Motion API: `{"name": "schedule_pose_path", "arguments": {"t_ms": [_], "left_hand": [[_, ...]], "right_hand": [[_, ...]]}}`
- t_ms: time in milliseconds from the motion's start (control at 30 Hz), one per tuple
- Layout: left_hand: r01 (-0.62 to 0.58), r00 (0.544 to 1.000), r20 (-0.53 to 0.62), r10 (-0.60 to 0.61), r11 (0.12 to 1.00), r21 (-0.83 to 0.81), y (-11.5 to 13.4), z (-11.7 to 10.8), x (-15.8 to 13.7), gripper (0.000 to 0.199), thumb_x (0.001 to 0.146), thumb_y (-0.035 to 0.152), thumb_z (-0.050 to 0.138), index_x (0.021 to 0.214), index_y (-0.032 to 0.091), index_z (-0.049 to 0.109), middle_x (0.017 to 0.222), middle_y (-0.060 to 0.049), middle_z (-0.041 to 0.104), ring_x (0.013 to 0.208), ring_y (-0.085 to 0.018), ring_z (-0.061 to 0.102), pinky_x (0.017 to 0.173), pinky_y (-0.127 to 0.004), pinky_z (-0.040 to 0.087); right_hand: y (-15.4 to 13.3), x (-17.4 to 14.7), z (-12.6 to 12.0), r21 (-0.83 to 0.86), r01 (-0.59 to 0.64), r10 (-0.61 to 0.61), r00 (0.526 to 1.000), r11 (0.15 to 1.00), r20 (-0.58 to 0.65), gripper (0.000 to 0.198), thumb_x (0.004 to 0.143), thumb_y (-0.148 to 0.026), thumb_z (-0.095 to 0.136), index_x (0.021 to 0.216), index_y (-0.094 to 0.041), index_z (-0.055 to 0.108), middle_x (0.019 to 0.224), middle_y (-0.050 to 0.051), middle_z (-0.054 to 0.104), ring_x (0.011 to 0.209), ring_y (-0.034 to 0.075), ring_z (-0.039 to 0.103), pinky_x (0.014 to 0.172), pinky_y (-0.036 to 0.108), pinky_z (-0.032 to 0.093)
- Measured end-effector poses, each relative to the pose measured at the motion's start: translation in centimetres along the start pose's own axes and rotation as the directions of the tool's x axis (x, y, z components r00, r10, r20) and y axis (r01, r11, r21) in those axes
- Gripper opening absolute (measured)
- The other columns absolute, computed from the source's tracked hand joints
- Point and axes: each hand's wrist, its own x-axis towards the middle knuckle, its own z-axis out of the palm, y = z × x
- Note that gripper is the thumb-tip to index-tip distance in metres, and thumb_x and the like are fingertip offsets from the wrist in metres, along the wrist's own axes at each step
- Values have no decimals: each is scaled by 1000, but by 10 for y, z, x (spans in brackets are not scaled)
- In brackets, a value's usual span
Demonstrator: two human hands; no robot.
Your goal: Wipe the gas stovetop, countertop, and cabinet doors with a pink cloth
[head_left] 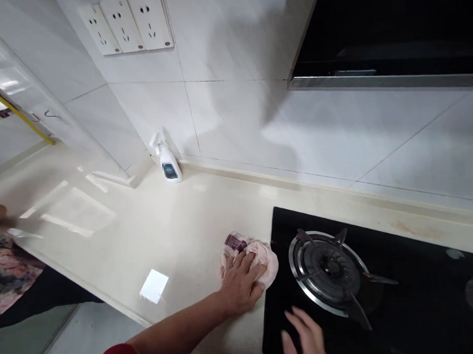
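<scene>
Left hand (242,285) on pink cloth (266,257) beside the stove (421,294)

The cloth lies bunched on the counter (192,242), its right side reaching the stove's left edge. The left hand grasps it from above, fingers curved over the folds. The right hand (304,334) is released, fingers loosely extended, over the stove's near left part, below the burner (328,267); whether it touches the surface, I cannot tell. A white spray bottle (169,164) stands near the wall (234,124).

Kitchen, black gas stove (417,297), tiled wall (237,119)
</scene>
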Motion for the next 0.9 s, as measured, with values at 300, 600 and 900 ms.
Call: {"name": "schedule_pose_path", "arguments": {"t_ms": [300, 600, 900], "left_hand": [[29, 957, -254, -141, 916, -399, -54, -35, -41, 34, 100, 26, 35, 131, 26, 48, 126, -12, 62, 120, -21, 59, 105, -44, 52], [62, 900, -436, 3, 989, 134, -123, -52, -130, 46, 95, 23, 54, 140, 24, 47, 137, -15, 58, 134, -29, 52, 109, -55, 49], [116, 847, -531, -35, 986, 120, -129, -40, -140, 71, 96, 50, 50, 158, 34, 19, 170, -9, 11, 156, -35, 19, 116, -65, 38]], "right_hand": [[-88, 118, 123, -277, 68, -13, 981, 958, 196, 76, 91, -71, 50, 141, -14, 56, 159, 22, 17, 143, 50, 21, 113, 65, 27], [-78, 272, 131, -523, 59, 197, 886, 850, 419, 52, 100, -41, 46, 151, -34, 45, 166, 9, 7, 153, 38, 8, 120, 63, 13], [-211, 276, 223, -255, 363, -140, 777, 896, 614, 72, 89, -68, 56, 152, -35, 42, 168, 8, -2, 152, 42, -1, 114, 74, 10]]}}
